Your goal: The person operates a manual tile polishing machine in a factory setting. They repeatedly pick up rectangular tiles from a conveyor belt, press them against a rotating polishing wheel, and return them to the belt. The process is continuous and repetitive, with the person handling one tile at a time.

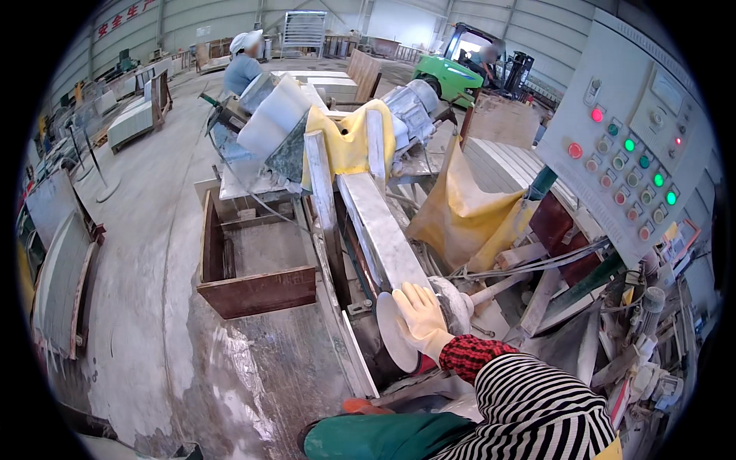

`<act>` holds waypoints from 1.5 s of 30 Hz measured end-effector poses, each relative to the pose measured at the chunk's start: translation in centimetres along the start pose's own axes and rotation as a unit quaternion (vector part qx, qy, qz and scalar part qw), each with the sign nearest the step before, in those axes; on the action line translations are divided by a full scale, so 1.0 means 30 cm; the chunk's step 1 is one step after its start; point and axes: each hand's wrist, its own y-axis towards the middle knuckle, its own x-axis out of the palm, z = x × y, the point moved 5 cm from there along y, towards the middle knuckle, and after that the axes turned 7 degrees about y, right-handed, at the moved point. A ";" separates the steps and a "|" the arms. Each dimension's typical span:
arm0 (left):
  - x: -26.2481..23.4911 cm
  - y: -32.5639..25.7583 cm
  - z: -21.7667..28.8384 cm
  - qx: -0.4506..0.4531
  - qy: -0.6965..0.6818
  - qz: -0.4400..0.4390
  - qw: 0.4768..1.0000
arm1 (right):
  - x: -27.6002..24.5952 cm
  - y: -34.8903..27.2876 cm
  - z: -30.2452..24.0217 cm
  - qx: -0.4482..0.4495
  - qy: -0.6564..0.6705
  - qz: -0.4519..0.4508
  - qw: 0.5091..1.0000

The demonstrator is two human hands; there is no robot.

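My right hand [418, 318], in a pale cream rubber glove, reaches in from the lower right under a black-and-white striped sleeve with a red checked cuff. Its fingers are stretched out and rest flat at the near end of a long pale stone slab [383, 230]. Right by the palm is a round pale disc-shaped roller [397, 333]. The slab runs away from me along a narrow machine bed, its far end passing under a yellow cloth [345, 134] between two upright boards. My left hand does not show.
A grey control panel [625, 142] with lit buttons stands at the right. Left of the bed is an open wooden box [257, 291]. A yellow sheet [468, 207] hangs beside pipes and cables. Farther off are a person [244, 69] in a white hat and a green forklift [452, 77] with a person aboard.
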 end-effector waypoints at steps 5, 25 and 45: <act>-0.002 0.046 0.023 0.013 -0.004 -0.005 1.000 | -0.010 -0.018 -0.028 -0.004 -0.038 0.033 0.999; 0.056 -0.238 -0.164 0.014 -0.013 0.015 1.000 | -0.013 -0.116 0.018 0.041 0.075 -0.019 0.996; -0.008 -0.314 -0.287 -0.241 -0.516 0.159 0.806 | -0.175 0.021 0.167 0.349 0.687 -0.166 0.615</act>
